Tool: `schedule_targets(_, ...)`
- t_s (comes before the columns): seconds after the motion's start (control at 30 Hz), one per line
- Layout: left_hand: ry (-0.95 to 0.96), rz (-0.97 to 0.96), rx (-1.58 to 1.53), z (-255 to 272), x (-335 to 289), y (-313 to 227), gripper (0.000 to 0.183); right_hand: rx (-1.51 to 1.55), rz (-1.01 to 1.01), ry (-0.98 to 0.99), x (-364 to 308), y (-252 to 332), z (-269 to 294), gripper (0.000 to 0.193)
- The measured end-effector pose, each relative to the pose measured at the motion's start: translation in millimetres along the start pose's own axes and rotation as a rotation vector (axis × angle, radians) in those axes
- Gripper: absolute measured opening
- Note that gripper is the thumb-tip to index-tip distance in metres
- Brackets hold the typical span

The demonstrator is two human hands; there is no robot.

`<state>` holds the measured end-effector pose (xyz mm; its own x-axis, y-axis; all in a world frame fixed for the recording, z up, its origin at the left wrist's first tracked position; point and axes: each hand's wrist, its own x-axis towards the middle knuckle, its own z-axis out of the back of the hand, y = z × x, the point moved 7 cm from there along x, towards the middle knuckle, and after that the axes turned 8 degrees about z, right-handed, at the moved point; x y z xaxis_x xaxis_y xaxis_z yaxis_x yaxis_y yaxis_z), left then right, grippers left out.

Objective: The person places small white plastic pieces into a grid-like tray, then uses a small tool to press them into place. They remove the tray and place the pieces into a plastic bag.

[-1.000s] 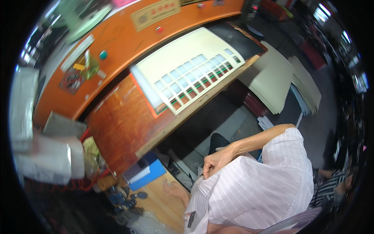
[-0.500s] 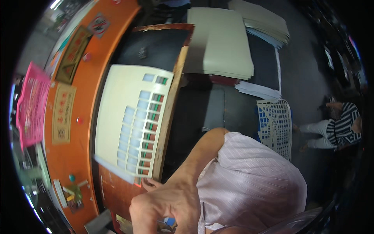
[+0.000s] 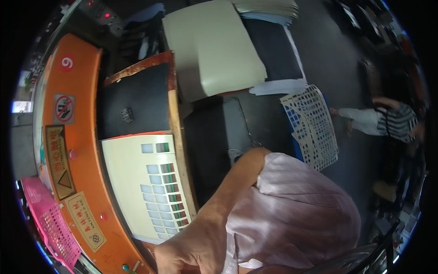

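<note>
My right hand [image 3: 194, 242] is at the lower edge, beside the near end of a cream sheet [image 3: 121, 178]. Its fingers curl downward, partly cut off by the picture's edge, so what they hold is hidden. Rows of rectangular holes run along the sheet's right side, with pale blue, green and reddish brown showing through. Under it lies a worktable with a black surface [image 3: 150, 96] and a wooden edge strip [image 3: 178, 118]. A small dark object [image 3: 127, 115] rests on the black part beyond the sheet. My left hand is out of view.
An orange machine beam [image 3: 80, 109] with labels runs along the left; a pink basket [image 3: 57, 233] stands beyond it. Stacked cream sheets [image 3: 219, 45] lie at the back. A perforated cream offcut [image 3: 315, 132] lies over something blue at the right, with a person [image 3: 394, 123] farther off.
The view has swung, so the table, sheet and machine appear lower and farther left. My right hand stays low in the picture; the fingertips seen earlier by the sheet's end are now hidden.
</note>
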<state>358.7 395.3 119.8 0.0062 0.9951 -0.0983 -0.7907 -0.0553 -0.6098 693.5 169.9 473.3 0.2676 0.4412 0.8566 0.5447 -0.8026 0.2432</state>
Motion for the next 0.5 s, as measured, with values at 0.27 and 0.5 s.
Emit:
schedule_targets(0.27,-0.084,-0.252,-0.240,23,10,-14,0.049,-1.658,-0.927,-0.682,-155,19,241,0.032)
schedule_targets(0.5,-0.013,0.053,-0.466,15,23,7,0.040,-1.657,-1.232,-0.624,-224,10,334,0.052)
